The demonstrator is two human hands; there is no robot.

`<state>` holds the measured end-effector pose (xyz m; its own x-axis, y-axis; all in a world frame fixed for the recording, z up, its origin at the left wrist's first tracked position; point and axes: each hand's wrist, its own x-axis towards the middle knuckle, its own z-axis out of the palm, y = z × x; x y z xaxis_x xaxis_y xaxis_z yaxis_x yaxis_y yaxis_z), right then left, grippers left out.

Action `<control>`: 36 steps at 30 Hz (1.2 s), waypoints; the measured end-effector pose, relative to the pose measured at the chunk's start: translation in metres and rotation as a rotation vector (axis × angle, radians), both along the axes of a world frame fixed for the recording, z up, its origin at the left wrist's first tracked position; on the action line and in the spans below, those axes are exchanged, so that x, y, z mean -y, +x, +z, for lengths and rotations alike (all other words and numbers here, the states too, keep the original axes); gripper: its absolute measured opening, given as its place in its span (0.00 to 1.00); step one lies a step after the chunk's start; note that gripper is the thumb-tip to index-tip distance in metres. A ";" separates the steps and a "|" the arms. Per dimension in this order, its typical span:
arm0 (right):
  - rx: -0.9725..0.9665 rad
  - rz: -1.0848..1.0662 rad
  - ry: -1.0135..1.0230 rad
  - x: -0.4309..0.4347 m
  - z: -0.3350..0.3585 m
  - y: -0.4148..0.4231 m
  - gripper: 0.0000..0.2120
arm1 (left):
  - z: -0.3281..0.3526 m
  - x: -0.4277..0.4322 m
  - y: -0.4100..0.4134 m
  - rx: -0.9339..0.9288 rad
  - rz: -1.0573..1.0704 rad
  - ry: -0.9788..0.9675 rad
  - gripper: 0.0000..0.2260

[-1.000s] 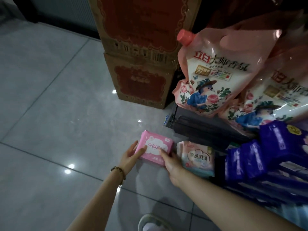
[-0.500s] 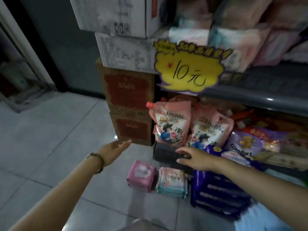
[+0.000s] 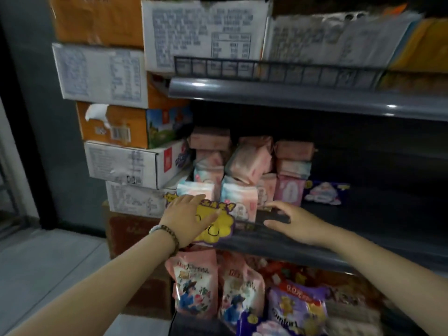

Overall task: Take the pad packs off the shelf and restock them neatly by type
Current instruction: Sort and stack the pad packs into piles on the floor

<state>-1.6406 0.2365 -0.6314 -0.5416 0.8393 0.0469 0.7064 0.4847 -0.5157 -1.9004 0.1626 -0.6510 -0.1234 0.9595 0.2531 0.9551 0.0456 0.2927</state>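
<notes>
A loose pile of pink and pale blue pad packs [image 3: 247,163] fills the left end of the middle shelf [image 3: 315,248]. One purple pad pack [image 3: 323,192] lies alone to their right. My left hand [image 3: 188,218], fingers straight, is raised in front of the yellow price tag [image 3: 218,224], just below a pale blue pack [image 3: 194,189]. My right hand [image 3: 294,223], fingers relaxed and spread, hovers over the shelf's front lip below a pink pack [image 3: 289,191]. Neither hand holds anything.
Stacked cardboard boxes [image 3: 126,163] stand left of the shelving. White cartons [image 3: 206,32] sit on the upper shelf [image 3: 291,95] behind a wire rail. Pink detergent pouches [image 3: 194,284] and a purple softener bag [image 3: 298,306] crowd the bottom shelf. The middle shelf's right half is dark.
Both hands let go of the pink pack on the floor and rose to the middle shelf. My view lifted from the floor to the shelf's pad packs.
</notes>
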 end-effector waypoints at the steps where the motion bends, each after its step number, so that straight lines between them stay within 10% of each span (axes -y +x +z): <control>1: -0.045 -0.019 -0.020 -0.006 0.002 0.000 0.28 | 0.006 -0.007 0.007 0.005 -0.004 0.066 0.37; 11: -0.509 -0.105 -0.255 -0.068 -0.047 -0.056 0.27 | 0.013 -0.066 -0.016 -0.133 0.351 -0.191 0.42; 19: -0.482 -0.127 -0.199 -0.086 -0.066 -0.057 0.28 | 0.032 -0.097 -0.022 0.249 0.319 -0.188 0.52; 28: -0.915 -0.189 -0.137 -0.060 -0.022 -0.004 0.09 | 0.067 -0.071 -0.029 0.732 0.346 0.072 0.48; 36: -1.152 -0.274 -0.386 -0.026 0.007 0.011 0.13 | 0.068 -0.031 0.017 1.525 0.204 -0.263 0.25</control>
<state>-1.6294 0.2620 -0.6245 -0.1540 0.9826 0.1041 -0.1976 0.0726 -0.9776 -1.8832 0.1933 -0.5828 -0.2269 0.8907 -0.3939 -0.2543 0.3362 0.9068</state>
